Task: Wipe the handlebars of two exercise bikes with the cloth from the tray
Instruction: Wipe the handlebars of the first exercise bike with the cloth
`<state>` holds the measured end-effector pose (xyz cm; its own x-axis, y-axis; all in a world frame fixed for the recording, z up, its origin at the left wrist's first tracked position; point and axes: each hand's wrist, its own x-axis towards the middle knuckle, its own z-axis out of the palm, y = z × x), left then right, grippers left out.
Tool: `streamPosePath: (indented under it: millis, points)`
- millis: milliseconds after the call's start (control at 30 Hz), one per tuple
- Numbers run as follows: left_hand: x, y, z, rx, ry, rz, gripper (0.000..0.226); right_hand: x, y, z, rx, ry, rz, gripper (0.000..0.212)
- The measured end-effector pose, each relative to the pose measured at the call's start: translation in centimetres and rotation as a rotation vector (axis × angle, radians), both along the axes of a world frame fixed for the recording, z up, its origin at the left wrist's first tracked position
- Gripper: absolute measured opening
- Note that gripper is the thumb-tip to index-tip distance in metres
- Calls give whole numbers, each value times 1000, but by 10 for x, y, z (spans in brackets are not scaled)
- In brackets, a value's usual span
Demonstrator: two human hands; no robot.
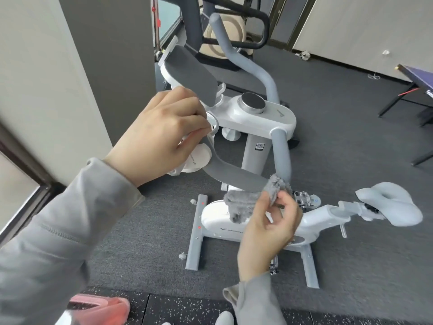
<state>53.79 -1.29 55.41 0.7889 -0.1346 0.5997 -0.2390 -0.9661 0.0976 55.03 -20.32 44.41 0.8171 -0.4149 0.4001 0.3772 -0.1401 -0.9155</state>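
At the bottom left of the frame sits a pink tray [103, 306], only partly seen. Above it, a grey sleeve [58, 231] leads up to the left hand [159, 132] in the middle left. Its fingers are curled round the left side of the grey handlebar [225, 172] and grip it. Just behind that hand is a dark grey pad [194, 76], tilted up.

The handlebar bends down and to the right, toward the middle of the frame. There the fluffy grey cloth [253, 200] lies over the bar and hangs a little under it. The right hand [269, 231], in the lower middle, pinches the cloth between thumb and fingers, right against the bar.

Behind the hands stands the white exercise bike [257, 113] with a round silver knob [253, 104] on top. Its pale saddle [393, 207] sticks out at the right. A second machine [234, 31] stands at the top middle. The floor is dark grey carpet [351, 137].
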Motion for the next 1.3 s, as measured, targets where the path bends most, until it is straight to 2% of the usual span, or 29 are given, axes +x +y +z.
streamPosePath:
  millis: [200,367,600,733,900,1133,1200,1300]
  points:
    - [1,-5,-2,-21,-22,35,25,32,-29,43,-530,-185,196,10]
    - [1,-7,-3,-31,-27,38,24,54,0,82,-831,-147,505,10]
    - [0,-6,-3,-25,-52,40,22,66,17,89,-905,58,815,12]
    - [0,-7,-4,-28,-65,40,23,71,9,88,-978,96,846,13]
    - [0,-6,-5,-13,-75,54,24,90,-21,89,-1147,274,859,19]
    - [-2,-18,-5,51,-92,189,23,98,-7,87,-1090,247,940,19]
    - [-2,-31,-6,63,-108,228,18,102,-6,86,-1109,267,981,20]
    - [1,-62,-14,38,-88,178,18,110,-14,87,-1185,279,1018,20]
